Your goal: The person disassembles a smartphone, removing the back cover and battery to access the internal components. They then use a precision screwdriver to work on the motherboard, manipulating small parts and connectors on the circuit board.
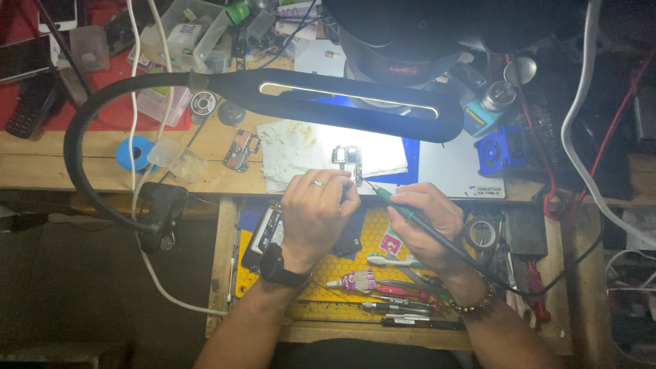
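1. Head view, surface: a worn wooden workbench (41, 164) runs across the frame, dim at the edges. A black gooseneck lamp (348, 102), clamped at 9 o'clock, arcs over to the centre and lights a patch of bench.
2. Under the lamp lies a stained white cloth (301, 147) beside a blue mat (410, 160). A red mat (116, 113) sits at 10 o'clock with clear plastic boxes (181, 34) and a dark phone (24, 102) on and near it.
3. Loose items: a blue tape roll (133, 154) at 9 o'clock, a spare circuit board (240, 150) left of the cloth, a blue plastic holder (502, 150) at 2 o'clock.
4. Below the bench edge, an open drawer holds a yellow honeycomb mat (355, 273) with a toothbrush (393, 260), a small glue bottle (355, 280) and red-handled screwdrivers (396, 292).
5. The small circuit board (348, 162) lies on the cloth at centre, at 12 o'clock from both hands.
6. Left hand (316, 208), ring and wristwatch on, fingers curled together, fingertips at the board's lower edge; probably steadying it, though contact is hidden by the knuckles.
7. Right hand (427, 219) is closed in a pen grip around a green-handled soldering iron (400, 208); its tip points to 10 o'clock, just beside the board's lower right corner.
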